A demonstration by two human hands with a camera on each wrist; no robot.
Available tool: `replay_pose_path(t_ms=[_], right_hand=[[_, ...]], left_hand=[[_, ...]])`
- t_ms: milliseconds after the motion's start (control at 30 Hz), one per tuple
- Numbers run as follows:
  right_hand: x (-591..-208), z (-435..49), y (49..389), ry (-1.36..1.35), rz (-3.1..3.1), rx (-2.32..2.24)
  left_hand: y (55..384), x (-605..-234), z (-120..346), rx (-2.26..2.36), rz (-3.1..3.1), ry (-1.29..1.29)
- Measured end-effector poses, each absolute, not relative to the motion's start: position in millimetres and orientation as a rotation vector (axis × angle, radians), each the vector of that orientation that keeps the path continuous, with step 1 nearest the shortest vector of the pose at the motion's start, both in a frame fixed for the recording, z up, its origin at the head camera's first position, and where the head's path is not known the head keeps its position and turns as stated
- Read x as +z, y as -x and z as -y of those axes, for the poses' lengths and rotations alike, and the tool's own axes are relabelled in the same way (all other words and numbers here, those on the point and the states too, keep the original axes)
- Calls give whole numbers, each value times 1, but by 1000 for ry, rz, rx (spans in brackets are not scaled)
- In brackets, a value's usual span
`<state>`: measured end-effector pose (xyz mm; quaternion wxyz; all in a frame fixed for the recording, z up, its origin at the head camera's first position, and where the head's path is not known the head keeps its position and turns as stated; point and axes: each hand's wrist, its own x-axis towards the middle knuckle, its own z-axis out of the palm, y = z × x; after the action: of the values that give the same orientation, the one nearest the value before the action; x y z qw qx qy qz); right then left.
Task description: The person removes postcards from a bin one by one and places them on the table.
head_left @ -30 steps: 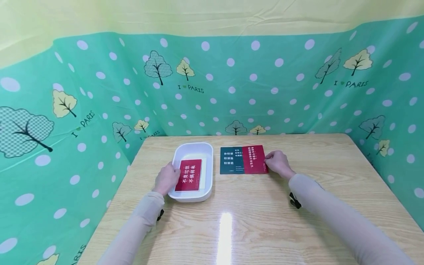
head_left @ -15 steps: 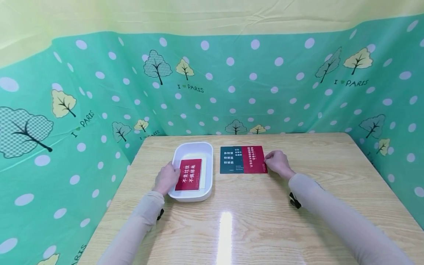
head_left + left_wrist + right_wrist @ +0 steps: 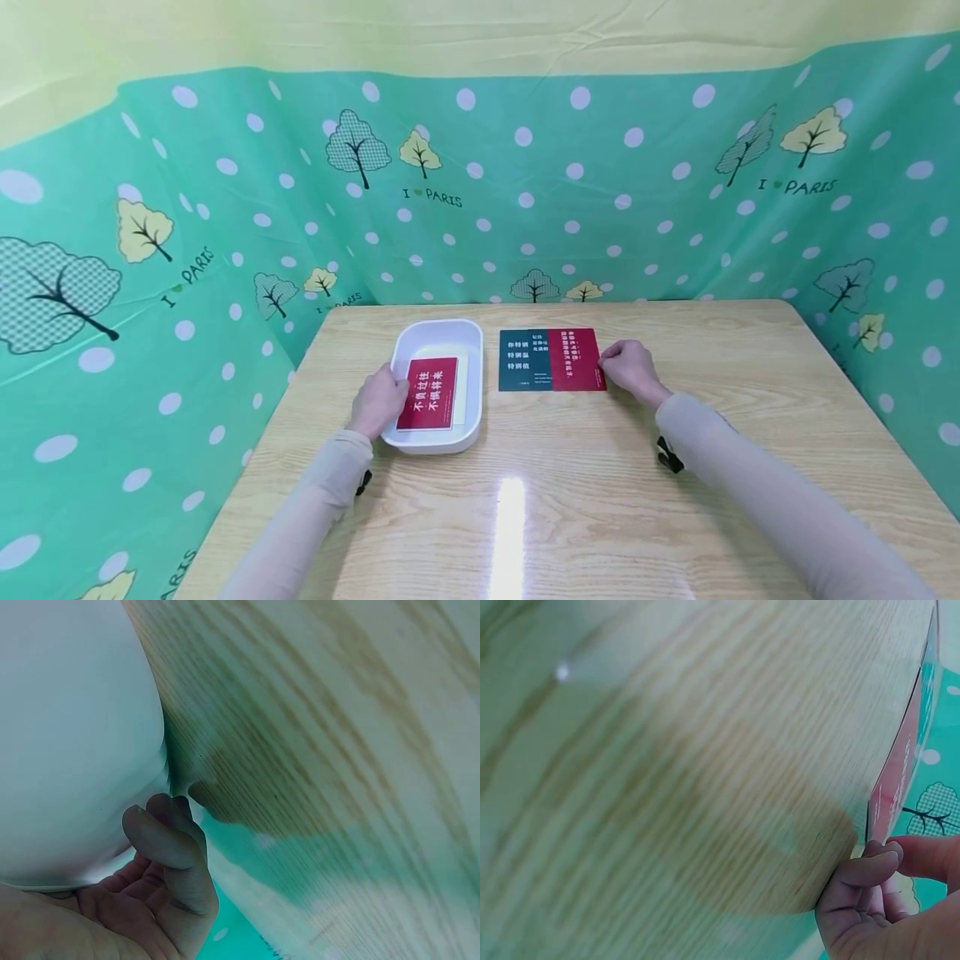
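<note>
In the head view my left hand [image 3: 378, 403] grips the left rim of a white plastic tray [image 3: 474, 417]. Inside that tray lies a red card [image 3: 427, 393] with white lettering, over a white sheet or card. To the right, my right hand [image 3: 632, 368] pinches the right edge of a second red card [image 3: 576, 360]. This card overlaps two dark teal cards [image 3: 514, 379] lying on the table. Seen from the right wrist, thumb and forefinger meet at the near corner of the red card [image 3: 891, 796]. The left wrist view has the fingers [image 3: 169, 844] close against the tray's outer wall [image 3: 82, 750].
Everything stands on a light wood-grain table [image 3: 600, 483], with a bright light reflection near its front. A green dotted curtain [image 3: 480, 200] printed with trees hangs around the back and sides.
The red card at my right hand has turned slightly straighter, showing a little more of the teal card under it. My left hand and the tray keep their place.
</note>
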<state>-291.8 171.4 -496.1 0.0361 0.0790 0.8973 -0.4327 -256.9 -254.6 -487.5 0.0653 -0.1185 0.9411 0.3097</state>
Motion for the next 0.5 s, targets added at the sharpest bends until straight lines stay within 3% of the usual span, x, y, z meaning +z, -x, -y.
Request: replay_pose_path(t_ms=[500], right_hand=[[-483,-171,291,-220,-2765,-1391]], left_hand=[[258,-489,256,948,-2822,369]])
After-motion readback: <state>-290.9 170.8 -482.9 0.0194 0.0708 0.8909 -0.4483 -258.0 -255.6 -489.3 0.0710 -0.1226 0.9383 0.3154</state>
